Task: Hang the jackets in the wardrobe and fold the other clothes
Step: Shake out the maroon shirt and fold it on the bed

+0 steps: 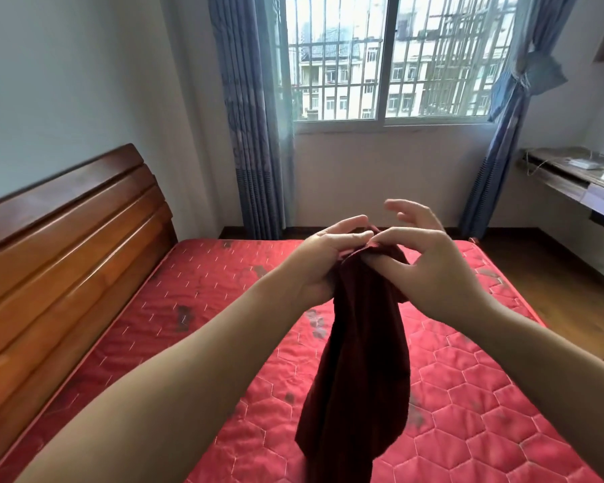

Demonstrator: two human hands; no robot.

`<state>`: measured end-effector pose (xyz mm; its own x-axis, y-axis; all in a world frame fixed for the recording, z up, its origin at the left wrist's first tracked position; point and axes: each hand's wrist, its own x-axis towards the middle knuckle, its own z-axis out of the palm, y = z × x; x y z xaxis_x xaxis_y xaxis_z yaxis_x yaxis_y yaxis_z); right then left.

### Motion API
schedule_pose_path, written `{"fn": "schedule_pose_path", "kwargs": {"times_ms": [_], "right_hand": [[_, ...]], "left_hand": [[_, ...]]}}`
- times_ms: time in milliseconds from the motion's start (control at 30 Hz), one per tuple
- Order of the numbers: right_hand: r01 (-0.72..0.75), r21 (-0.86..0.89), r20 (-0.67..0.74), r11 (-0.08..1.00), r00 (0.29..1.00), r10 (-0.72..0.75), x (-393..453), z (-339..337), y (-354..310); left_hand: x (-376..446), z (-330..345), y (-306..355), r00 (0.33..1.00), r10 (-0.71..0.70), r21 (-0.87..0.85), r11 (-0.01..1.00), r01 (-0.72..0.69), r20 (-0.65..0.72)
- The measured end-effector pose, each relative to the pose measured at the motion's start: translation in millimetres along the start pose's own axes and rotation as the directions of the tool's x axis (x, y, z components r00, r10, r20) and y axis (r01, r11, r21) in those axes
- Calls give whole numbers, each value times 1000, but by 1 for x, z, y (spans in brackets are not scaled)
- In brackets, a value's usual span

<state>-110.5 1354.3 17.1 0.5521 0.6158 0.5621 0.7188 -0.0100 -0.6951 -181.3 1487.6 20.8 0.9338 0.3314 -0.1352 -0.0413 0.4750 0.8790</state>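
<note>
A dark maroon garment (361, 350) hangs bunched in the air over the red quilted mattress (468, 395). My left hand (323, 259) grips its top edge from the left, fingers curled round the fabric. My right hand (429, 259) pinches the same top edge between thumb and forefinger, its other fingers spread and lifted. The garment's lower end drops out of the bottom of the view, so its shape is hidden.
A wooden headboard (67, 245) runs along the left of the bed. Blue curtains (255, 134) frame a barred window (391, 57) straight ahead. A wooden desk (572, 179) with small white items stands at the right wall, with wood floor (555, 273) between it and the bed.
</note>
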Motion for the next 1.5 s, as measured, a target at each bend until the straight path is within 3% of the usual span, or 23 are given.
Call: {"fn": "schedule_pose_path", "kwargs": {"times_ms": [133, 267, 433, 600, 800, 1033, 1133, 1200, 1367, 1500], "right_hand": [[-167, 279, 104, 946, 984, 144, 1, -2, 2], [-138, 307, -81, 942, 982, 170, 1, -5, 8], [-148, 323, -105, 935, 976, 191, -1, -13, 10], [-270, 301, 16, 915, 960, 278, -2, -23, 15], [-285, 2, 60, 958, 957, 285, 0, -29, 18], [-479, 132, 178, 868, 873, 454, 8, -38, 17], [-346, -139, 238, 928, 898, 370, 9, -44, 19], [-265, -334, 237, 905, 905, 353, 7, -42, 27], [-379, -457, 351, 805, 755, 554, 5, -57, 56], [-363, -556, 436, 747, 638, 635, 6, -83, 66]], "left_hand": [[0, 1, -5, 999, -41, -134, 990, 37, -26], [-6, -5, -18, 997, -18, -292, 956, 41, 79], [-8, 1, -43, 992, 120, 26, 992, -122, 49], [-4, 7, -33, 978, 207, 233, 952, -197, -19], [-9, 22, -31, 960, 274, 442, 856, -269, 54], [-10, 28, -37, 925, 356, 639, 682, -356, 135], [-8, 20, -28, 922, 363, 628, 689, -362, 133], [-8, 17, -20, 913, 387, 630, 678, -377, 129], [-11, 2, 6, 895, 438, 594, 699, -397, 84], [-18, -22, 20, 919, 370, 530, 756, -384, 137]]}}
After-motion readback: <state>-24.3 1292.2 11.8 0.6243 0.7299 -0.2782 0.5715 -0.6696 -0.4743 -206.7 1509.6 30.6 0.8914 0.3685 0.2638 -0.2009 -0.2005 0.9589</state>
